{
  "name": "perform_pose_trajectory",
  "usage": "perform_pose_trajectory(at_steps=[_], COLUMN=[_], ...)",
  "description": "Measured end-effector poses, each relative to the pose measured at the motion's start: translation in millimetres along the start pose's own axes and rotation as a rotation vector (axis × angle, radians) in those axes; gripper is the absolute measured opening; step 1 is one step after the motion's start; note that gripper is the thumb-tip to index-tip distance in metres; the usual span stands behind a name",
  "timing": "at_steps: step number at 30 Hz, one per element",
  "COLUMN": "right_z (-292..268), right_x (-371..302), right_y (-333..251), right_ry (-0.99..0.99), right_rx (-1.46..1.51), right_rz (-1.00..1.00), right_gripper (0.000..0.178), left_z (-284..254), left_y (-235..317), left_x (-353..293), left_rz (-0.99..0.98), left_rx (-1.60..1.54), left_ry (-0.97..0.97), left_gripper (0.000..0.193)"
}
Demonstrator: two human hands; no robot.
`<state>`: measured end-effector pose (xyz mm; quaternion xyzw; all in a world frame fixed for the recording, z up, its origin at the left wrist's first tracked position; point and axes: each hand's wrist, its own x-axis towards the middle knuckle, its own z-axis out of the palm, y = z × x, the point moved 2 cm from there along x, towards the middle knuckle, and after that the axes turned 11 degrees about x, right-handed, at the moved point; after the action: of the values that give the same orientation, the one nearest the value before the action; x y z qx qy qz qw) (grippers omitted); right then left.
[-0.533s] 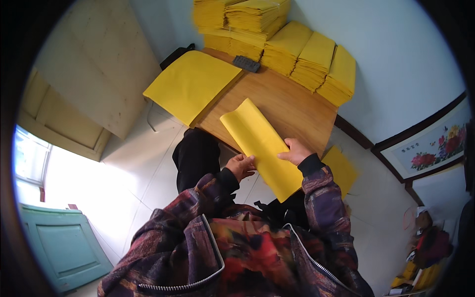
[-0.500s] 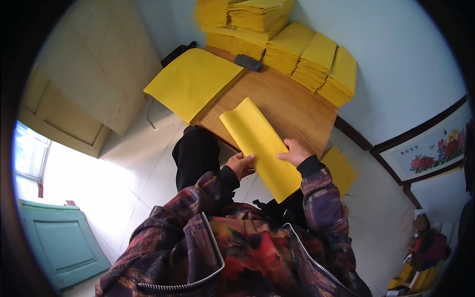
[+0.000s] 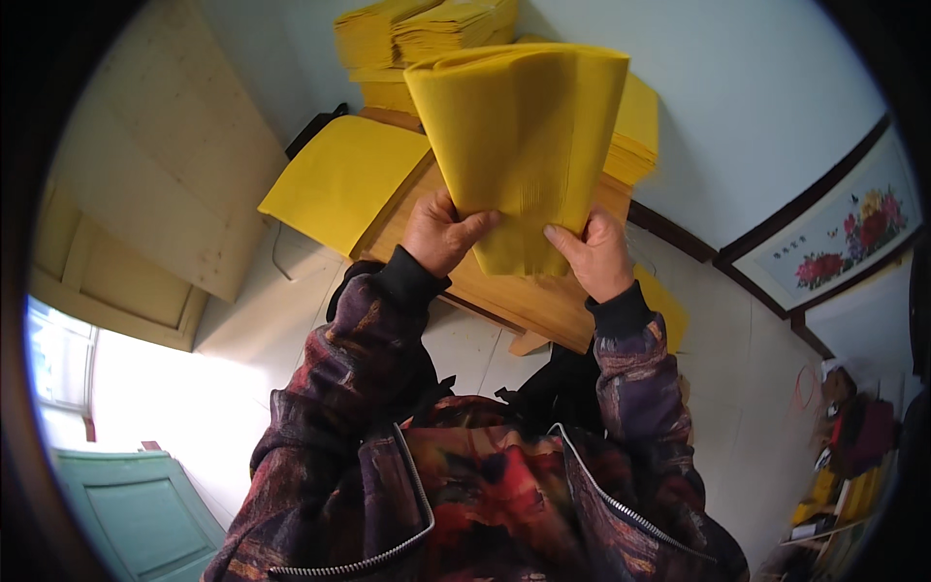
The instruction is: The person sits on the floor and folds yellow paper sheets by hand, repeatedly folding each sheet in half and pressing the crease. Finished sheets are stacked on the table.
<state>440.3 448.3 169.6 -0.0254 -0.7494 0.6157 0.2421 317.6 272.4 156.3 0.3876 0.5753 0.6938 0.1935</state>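
A folded bundle of yellow paper sheets [image 3: 524, 145] is held up in front of me, above the table, its layered far edge fanning a little. My left hand [image 3: 443, 233] grips its lower left side, thumb pressed on the near face. On the lower right side my right hand [image 3: 593, 250] pinches it the same way. The fingers behind the bundle are mostly hidden. To the left, a flat stack of yellow sheets [image 3: 344, 179] lies on the table's left end.
Piles of folded yellow paper [image 3: 456, 29] stand along the back of the wooden table [image 3: 504, 301], partly behind the bundle. More yellow sheets [image 3: 662, 301] sit low at the right. A framed flower picture [image 3: 834, 233] leans by the right wall. A teal panel [image 3: 136, 504] is at the lower left.
Both hands have raised the yellow bundle from low over the table's near edge. It was slanted lengthwise and now stands upright, with a hand at each lower side.
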Motion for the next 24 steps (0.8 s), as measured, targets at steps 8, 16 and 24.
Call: perform_pose_trajectory(at_steps=[8,16,24], right_z=[-4,-13,-5], right_x=[-15,-11,-15], right_y=[46,48,49], right_ry=[0.118,0.087,0.119], right_rx=[0.137,0.054,-0.059], right_rz=[0.225,0.084,0.204], right_gripper=[0.021,0.018,0.020], left_z=[18,15,20], left_y=[-39,-51,-60], left_x=[17,24,22], left_rz=[-0.121,-0.172,-0.111], left_rx=[0.198,0.159,0.237], left_ry=[-0.064,-0.075,-0.050], left_gripper=[0.024,0.021,0.019])
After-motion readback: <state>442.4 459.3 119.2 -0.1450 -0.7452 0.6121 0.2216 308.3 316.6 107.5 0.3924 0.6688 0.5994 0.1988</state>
